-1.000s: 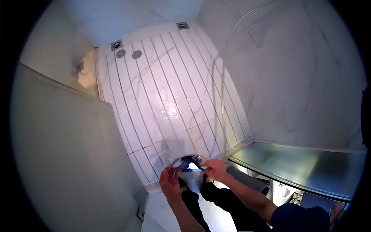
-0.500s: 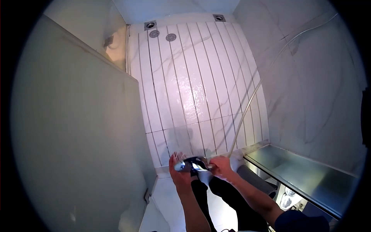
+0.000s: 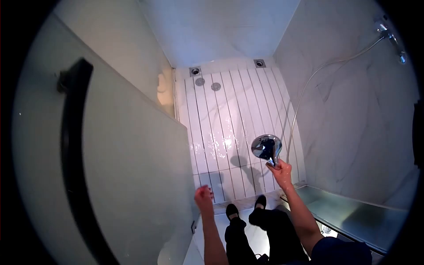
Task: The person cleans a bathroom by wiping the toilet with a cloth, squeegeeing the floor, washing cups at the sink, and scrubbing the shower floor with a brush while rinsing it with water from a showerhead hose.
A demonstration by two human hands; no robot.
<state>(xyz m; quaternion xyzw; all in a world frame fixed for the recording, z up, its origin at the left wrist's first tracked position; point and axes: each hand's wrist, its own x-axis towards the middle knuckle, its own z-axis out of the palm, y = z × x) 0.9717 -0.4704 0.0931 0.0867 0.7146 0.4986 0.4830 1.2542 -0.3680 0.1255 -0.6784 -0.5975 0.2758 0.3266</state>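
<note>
My right hand [image 3: 281,173] grips a chrome hand shower [image 3: 266,147] by its handle, over the wet slatted floor. The shiny back of its round head faces up; the spray face is turned down, out of sight. A pale hose [image 3: 295,115] hangs along the right wall and drops behind my right hand. To the left, apart from the shower head, my left hand [image 3: 204,199] hovers near the glass door's edge. Its fingers are half curled with small gaps between them, and nothing shows in them.
On the left stands a frosted glass door [image 3: 132,176] with a long black handle [image 3: 73,154]. A chrome shower mixer [image 3: 385,33] is on the right wall. Round drain covers [image 3: 215,87] lie at the back of the floor. A glass panel [image 3: 349,212] is at lower right.
The shower head has moved forward and right, away from my left hand, which was beside it. The view has tilted up, bringing the door handle and the wall mixer into sight.
</note>
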